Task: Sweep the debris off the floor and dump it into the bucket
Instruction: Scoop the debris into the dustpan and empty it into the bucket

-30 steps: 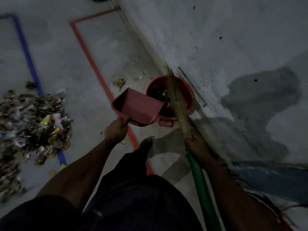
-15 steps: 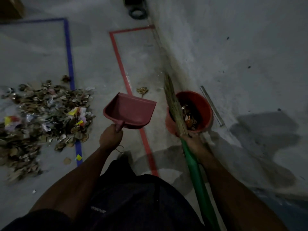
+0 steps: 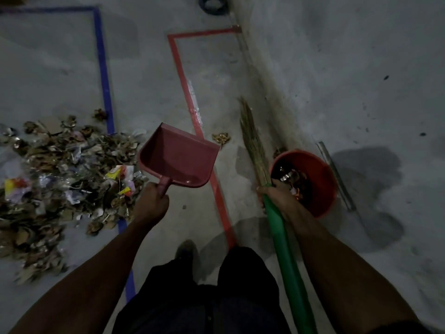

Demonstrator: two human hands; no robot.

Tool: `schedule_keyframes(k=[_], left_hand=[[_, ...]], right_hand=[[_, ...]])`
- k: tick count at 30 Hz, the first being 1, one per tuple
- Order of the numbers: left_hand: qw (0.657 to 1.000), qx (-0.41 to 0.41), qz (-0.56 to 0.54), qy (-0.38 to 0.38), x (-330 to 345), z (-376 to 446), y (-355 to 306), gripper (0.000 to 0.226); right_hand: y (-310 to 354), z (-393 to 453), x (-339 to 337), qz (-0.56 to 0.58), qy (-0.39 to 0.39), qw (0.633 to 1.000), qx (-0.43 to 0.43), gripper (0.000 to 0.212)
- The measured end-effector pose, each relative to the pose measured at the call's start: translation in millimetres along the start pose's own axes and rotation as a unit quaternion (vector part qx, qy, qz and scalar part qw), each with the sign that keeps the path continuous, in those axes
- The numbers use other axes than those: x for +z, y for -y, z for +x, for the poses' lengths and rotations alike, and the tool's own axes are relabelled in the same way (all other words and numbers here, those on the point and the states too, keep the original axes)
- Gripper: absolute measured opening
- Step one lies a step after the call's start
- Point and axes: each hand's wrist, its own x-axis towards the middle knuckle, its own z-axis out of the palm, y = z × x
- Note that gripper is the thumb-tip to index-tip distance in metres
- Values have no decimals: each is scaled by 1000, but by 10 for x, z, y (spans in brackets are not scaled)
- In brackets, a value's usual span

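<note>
My left hand [image 3: 151, 203] grips the handle of a red dustpan [image 3: 179, 160], held level above the floor with its pan bare. My right hand [image 3: 277, 196] holds a broom [image 3: 255, 145] where its green handle meets the straw bristles, which point away from me. A red bucket [image 3: 322, 189] with scraps inside stands on the floor by the wall, just right of my right hand. A large debris pile [image 3: 60, 174] of leaves, paper and wrappers lies on the floor to the left of the dustpan.
A red tape line [image 3: 187, 100] runs between dustpan and broom; a blue tape line [image 3: 103, 68] borders the pile. One small stray scrap [image 3: 220, 138] lies beyond the dustpan. A grey wall [image 3: 349, 80] rises at the right, with a metal strip [image 3: 337, 174] at its foot.
The dustpan has swung left, away from the bucket's mouth, toward the pile. The view has turned left, so the bucket now sits at the right.
</note>
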Motion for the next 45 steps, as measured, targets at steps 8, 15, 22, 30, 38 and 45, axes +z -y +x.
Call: schedule_keyframes(k=[8,15,22,30,38,45], left_hand=[[994,-91,2,53,324,782,-320,31],[986,-156,39,46,1338,1652,-491,28],[973,-232,12,7,2312,2446,-312,32],[961,-277,-20,19,2882,2834,209,35],[908,-389,-152,2,3012,2657,613,27],[816,-475,-313,-101,2844,2279,843,15]], right_hand=[[553,1264,128,-18,-1,1000,18,28],[532,3010,138,-54,-21,997,53,26],[278,4565,266,-79,-88,990,82,46],[-81,5326,625,-249,-3,958,140,45],[-564,4640,1641,-372,166,913,-14,46],[-430,4156,2093,-316,238,916,-67,38]])
